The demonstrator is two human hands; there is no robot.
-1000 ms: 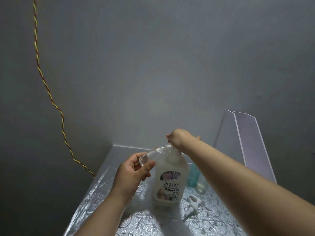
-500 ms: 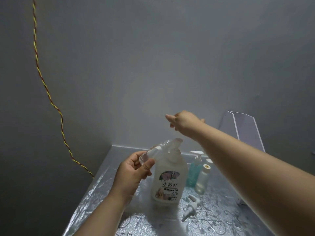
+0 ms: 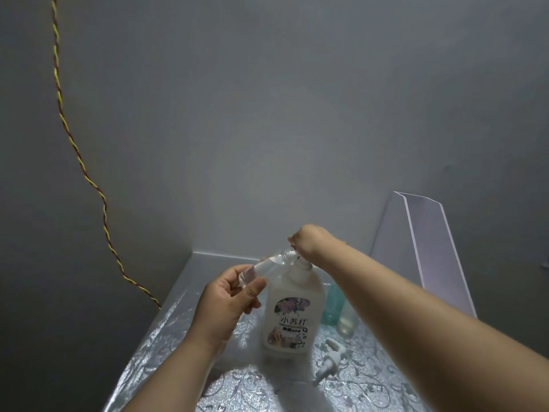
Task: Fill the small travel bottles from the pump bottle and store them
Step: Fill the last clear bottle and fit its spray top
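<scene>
Filling looks under way: the left hand point(image 3: 225, 301) grips a clear bottle point(image 3: 264, 267), tilted with its mouth at the spout of the pump bottle point(image 3: 292, 316) on the table point(image 3: 178, 337), while the right hand point(image 3: 309, 240) sits on the pump head, fingers hidden, grip unclear. A teal bottle point(image 3: 332, 304) and a pale bottle point(image 3: 347, 321) behind seem filled; capping and storing remain.

The right hand point(image 3: 309, 242) covers the head of the white plastic pump bottle point(image 3: 292, 316) and its own fingers, its forearm masks the tops of the small teal bottle point(image 3: 332, 304) and pale clear bottle point(image 3: 347, 322) behind, and the silver patterned counter point(image 3: 166, 331) is cut off near.
</scene>
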